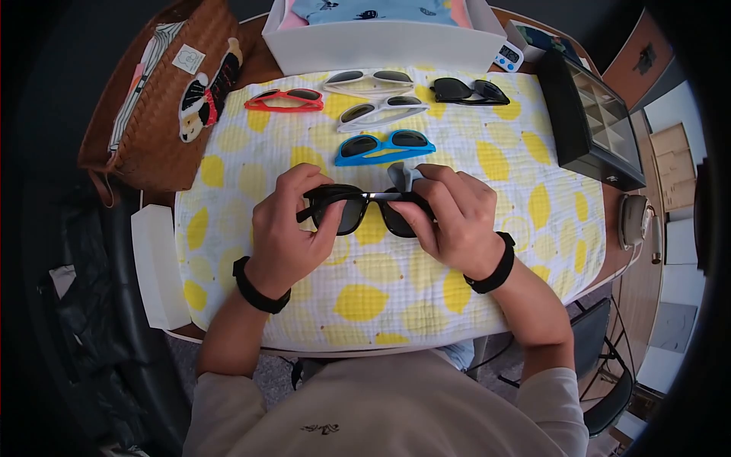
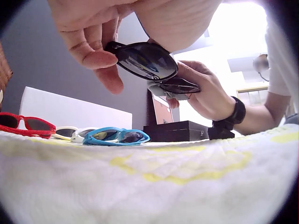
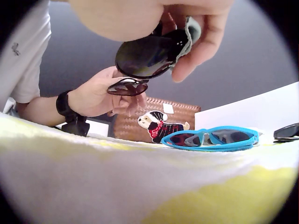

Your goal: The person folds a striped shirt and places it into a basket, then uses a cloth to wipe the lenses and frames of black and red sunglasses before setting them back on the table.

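Observation:
Black sunglasses (image 1: 349, 216) are held up above the cloth between both hands, lenses toward the person. The left hand (image 1: 293, 232) pinches one end of the frame, its thumb by the lens; in the left wrist view the dark lens (image 2: 148, 61) shows beside its fingers. The right hand (image 1: 457, 217) grips the other end with a grey-blue cloth (image 1: 403, 177) between its fingers. That cloth (image 3: 191, 32) wraps the outer edge of the lens in the right wrist view. Blue sunglasses (image 1: 385, 147) lie folded just beyond the hands.
Red (image 1: 284, 99), white (image 1: 383, 112) and other black sunglasses (image 1: 470, 91) lie farther back on the lemon-patterned cloth (image 1: 365, 301). A white box (image 1: 384, 49) stands behind, a woven bag (image 1: 171, 99) left, a black compartment case (image 1: 590, 118) right, a white box (image 1: 160, 266) at the left edge.

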